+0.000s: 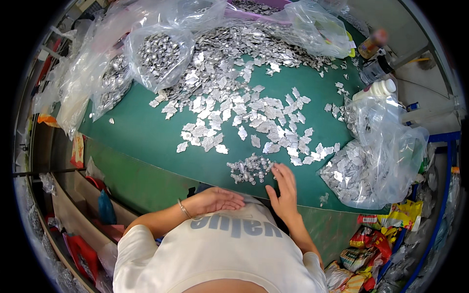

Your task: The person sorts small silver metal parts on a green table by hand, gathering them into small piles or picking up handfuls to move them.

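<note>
Note a green tabletop, with its near edge close to the working area. Could lose small parts over that edge if swept too far nearward. At the far side, note a dense heap of silver metal pieces, running nearward into a loose fan of flat leaf-shaped castings. Could slump nearward and cause mixing if nudged from behind. At right, note a slack clear plastic bag of flat pieces. Could sag or spill if caught by an elbow. Find the left hand by the near edge, in front of the shirt, with fingers straight, close together and visibly holding nothing. Find the right hand at the right of the small pile, with thumb wide of the fingers; cannot tell contact at the fingertips, or any piece under them. Locate, between fan and near edge, a small pile of knobbly silver parts. Appears tangle-prone; could drag out several at once under a careless pinch, or scatter among the castings if pushed far.
</note>
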`<state>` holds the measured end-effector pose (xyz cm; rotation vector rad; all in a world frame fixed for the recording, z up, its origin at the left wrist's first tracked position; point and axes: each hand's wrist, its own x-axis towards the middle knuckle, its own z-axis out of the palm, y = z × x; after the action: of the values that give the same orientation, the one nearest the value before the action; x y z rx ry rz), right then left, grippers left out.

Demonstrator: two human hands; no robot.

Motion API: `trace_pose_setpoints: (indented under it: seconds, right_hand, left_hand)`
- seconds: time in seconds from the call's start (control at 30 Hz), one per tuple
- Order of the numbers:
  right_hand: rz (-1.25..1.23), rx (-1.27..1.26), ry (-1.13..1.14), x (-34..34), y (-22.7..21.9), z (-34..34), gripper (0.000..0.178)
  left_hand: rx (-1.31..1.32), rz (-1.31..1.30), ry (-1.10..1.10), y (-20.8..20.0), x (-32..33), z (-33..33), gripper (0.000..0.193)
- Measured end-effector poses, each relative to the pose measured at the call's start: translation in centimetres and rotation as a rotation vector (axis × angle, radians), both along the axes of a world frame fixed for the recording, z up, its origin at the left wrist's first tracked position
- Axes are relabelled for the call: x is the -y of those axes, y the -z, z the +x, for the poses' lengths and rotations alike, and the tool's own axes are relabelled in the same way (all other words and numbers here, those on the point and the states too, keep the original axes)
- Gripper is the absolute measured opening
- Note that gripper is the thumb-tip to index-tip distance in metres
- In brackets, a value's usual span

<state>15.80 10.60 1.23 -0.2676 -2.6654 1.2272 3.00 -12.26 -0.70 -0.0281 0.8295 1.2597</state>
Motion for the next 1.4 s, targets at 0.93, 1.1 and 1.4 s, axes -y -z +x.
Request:
trace_pose_setpoints:
  seconds: [0.93,1.1,1.4]
  right_hand:
    - [0.011,-0.05,-0.276,5.1,1.8,2.7,0.042]
    - [-0.227,-0.166,-0.352,5.1,2.0,1.9,0.028]
    - [0.295,-0.116,-0.259,4.8,0.6,-8.0,0.045]
  left_hand:
    - [0.945,0.328,-0.285,8.1,-3.9,3.4,0.057]
    - [1.033,0.402,-0.21,9.6,-3.2,3.2,0.049]
    - [0.486,0.17,-0.223,5.6,-1.6,2.0,0.051]
